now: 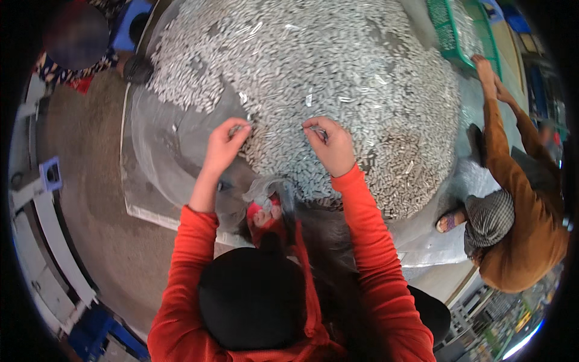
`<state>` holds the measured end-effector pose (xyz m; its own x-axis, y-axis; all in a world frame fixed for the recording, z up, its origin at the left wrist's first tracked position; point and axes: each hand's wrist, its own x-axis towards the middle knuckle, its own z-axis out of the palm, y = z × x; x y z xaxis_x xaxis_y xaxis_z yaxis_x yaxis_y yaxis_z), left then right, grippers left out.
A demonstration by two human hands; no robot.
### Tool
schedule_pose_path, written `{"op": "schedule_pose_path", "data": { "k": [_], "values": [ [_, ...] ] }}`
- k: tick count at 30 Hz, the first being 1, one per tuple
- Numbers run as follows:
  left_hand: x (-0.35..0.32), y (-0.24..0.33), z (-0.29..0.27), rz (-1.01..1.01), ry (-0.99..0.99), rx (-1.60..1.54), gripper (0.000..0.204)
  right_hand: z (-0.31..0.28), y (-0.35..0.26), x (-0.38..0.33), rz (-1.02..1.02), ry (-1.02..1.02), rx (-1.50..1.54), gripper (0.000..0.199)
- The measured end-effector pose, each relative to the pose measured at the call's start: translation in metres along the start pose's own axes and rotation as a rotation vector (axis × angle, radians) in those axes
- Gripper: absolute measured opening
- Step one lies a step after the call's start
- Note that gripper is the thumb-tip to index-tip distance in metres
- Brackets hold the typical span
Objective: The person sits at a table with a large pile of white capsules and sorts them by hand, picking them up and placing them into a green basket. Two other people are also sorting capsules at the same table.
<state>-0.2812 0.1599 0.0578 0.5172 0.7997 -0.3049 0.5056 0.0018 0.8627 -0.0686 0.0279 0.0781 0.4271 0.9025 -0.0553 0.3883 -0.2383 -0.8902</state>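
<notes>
A wide heap of small silver, pellet-like pieces covers a clear plastic sheet. Over the near left edge of the heap, my left hand has thumb and fingertips drawn together in a pinch. To its right, above the pieces, my right hand is also closed, thumb against curled fingers. Whatever either hand pinches is too small to make out. Some longer, shiny slivers lie among the pieces. Between my forearms, a crumpled clear plastic bag rests by the near edge of the heap.
At right, a person in a brown top bends over, hands on a green basket at the heap's far right. Another person's dark-gloved hand touches the heap's far left. Bare grey floor lies left of the sheet.
</notes>
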Motion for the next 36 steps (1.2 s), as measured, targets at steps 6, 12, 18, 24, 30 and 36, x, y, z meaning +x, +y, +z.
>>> {"op": "schedule_pose_path", "data": {
  "k": [6, 12, 18, 24, 30, 36],
  "values": [
    [0.003, -0.001, 0.047, 0.141, -0.112, 0.524, 0.013, 0.041, 0.021, 0.0, -0.265, -0.24, -0.575, 0.005],
    [0.006, -0.021, 0.051, 0.208, -0.05, 0.405, 0.013, 0.067, 0.018, -0.004, -0.377, -0.292, -0.92, 0.009],
    [0.011, -0.019, 0.02, -0.219, -0.293, -1.027, 0.013, 0.065, 0.034, 0.0, -0.37, -0.235, -0.622, 0.008],
    [0.052, -0.004, 0.022, -0.12, -0.104, -0.806, 0.022, 0.014, 0.03, -0.002, 0.262, -0.182, 0.691, 0.014],
    [0.056, 0.0, 0.1, 0.215, 0.201, 0.241, 0.014, -0.022, 0.028, 0.011, 0.441, 0.129, 1.271, 0.022],
    [0.027, 0.012, 0.086, 0.171, 0.067, 0.064, 0.015, -0.022, 0.025, 0.038, 0.183, 0.095, 0.171, 0.013]
  ]
}}
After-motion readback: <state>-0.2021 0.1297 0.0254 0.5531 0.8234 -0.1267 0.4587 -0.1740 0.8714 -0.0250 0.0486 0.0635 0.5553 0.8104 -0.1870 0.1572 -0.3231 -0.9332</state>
